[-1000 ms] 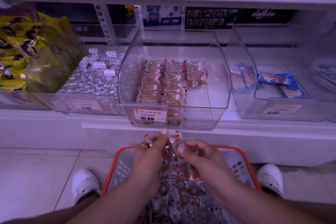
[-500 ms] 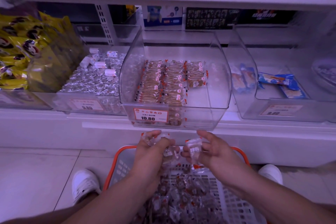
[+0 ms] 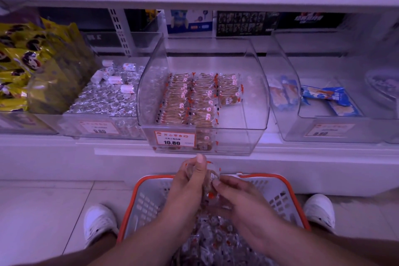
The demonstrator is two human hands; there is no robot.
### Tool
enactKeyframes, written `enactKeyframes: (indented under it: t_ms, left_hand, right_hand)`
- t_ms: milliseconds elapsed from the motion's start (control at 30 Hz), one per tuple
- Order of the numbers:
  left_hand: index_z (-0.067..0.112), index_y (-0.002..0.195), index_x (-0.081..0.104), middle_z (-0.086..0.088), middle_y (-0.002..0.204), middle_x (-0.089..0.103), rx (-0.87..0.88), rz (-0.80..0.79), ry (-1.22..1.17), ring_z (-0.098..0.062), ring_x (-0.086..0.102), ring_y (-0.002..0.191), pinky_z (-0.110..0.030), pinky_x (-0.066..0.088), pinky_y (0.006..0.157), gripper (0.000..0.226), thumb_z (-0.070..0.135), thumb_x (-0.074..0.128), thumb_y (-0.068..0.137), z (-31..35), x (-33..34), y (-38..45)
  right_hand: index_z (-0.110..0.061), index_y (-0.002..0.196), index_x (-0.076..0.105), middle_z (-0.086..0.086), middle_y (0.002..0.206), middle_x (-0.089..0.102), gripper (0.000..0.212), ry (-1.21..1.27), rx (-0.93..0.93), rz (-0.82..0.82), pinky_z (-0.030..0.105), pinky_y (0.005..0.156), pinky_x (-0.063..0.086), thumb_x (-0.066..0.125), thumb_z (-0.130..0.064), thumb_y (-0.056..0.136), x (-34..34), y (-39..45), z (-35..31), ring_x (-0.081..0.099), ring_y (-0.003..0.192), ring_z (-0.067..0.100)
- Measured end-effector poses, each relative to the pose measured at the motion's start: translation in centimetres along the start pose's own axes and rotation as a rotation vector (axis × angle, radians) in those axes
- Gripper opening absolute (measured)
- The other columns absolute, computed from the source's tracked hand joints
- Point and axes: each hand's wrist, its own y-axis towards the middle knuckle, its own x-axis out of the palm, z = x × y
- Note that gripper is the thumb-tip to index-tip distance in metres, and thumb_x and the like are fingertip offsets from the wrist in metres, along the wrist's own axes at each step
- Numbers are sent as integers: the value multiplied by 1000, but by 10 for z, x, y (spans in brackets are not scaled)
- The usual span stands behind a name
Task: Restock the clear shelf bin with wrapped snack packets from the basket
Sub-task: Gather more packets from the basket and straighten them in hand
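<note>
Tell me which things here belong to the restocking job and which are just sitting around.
Job: clear shelf bin, basket, wrapped snack packets held by left hand and right hand.
Bystanders: yellow bags, silver candies, blue packets.

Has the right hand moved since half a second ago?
Yes. The right hand has dropped and drawn inward, away from the clear bin's front edge and down over the basket, meeting the left hand.
</note>
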Motion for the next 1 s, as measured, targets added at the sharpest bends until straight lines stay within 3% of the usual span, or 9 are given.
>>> enactKeyframes:
  t_ms: [133, 233, 333, 467, 533, 633, 800, 900, 1000]
  left_hand:
    - [23, 112, 69, -13, 96, 77, -125, -33, -64, -29, 73, 85, -52, 54, 89, 80, 81, 50, 61, 5, 0, 4]
    - [26, 103, 67, 7, 85, 78, 94, 17, 162, -4, 73, 76, -26, 59, 67, 59, 72, 41, 76, -4, -3, 5]
    - [26, 110, 59, 13, 77, 75, 199, 95, 206, 2, 68, 64, -20, 55, 55, 48, 61, 36, 87, -7, -5, 4]
    - [13, 92, 73, -5, 75, 77, 108, 159, 121, -17, 73, 67, -30, 60, 59, 55, 59, 44, 92, 1, -3, 3]
    - [11, 89, 77, -10, 82, 78, 55, 184, 81, -30, 75, 81, -45, 61, 76, 54, 59, 52, 90, 4, -3, 1]
    - [8, 93, 78, -12, 88, 78, 66, 177, 84, -35, 74, 88, -49, 58, 87, 55, 58, 57, 86, 8, -5, -1]
    - [11, 90, 78, -10, 85, 78, 84, 116, 100, -27, 76, 81, -38, 60, 79, 59, 64, 55, 78, 14, -4, 1]
    - [20, 83, 81, -6, 83, 78, 88, 57, 183, -25, 75, 75, -35, 58, 74, 62, 72, 48, 77, 20, -5, 4]
    - [25, 90, 79, -11, 90, 78, 124, -3, 157, -26, 72, 74, -35, 55, 69, 62, 76, 50, 68, 28, -4, 1]
  right_hand:
    - [1, 102, 74, 20, 99, 75, 25, 1, 54, -18, 38, 71, 60, 50, 2, 96, 2, 1, -8, 69, 74, 27]
    - [-2, 96, 76, 21, 99, 75, 25, -50, 36, -40, 46, 82, 58, 51, -1, 97, 3, 0, -12, 69, 80, 32]
    - [-11, 88, 79, 17, 90, 74, 26, -125, 14, -72, 43, 77, 59, 55, -5, 97, 5, -5, -8, 68, 71, 26]
    - [-7, 89, 79, 18, 85, 72, 28, -29, 48, -91, 35, 57, 58, 52, 0, 95, 6, -8, -8, 66, 64, 26]
    - [-2, 92, 77, 20, 83, 69, 26, 8, 75, -108, 38, 60, 58, 51, 0, 94, 7, -8, -7, 62, 61, 27]
    - [-11, 96, 76, 17, 79, 65, 24, 4, 102, -142, 44, 69, 54, 52, -9, 98, 12, -11, -2, 60, 62, 28]
    - [-11, 99, 76, 19, 86, 70, 20, 20, 85, -237, 63, 90, 49, 58, -15, 93, 10, -14, -3, 67, 74, 33]
    - [-7, 107, 74, 24, 96, 67, 29, -41, 32, -252, 61, 91, 50, 65, -22, 83, 8, -13, -11, 62, 91, 39]
    - [2, 106, 72, 26, 95, 66, 38, -40, -63, -229, 54, 85, 54, 66, -24, 78, 5, -9, -23, 61, 90, 36]
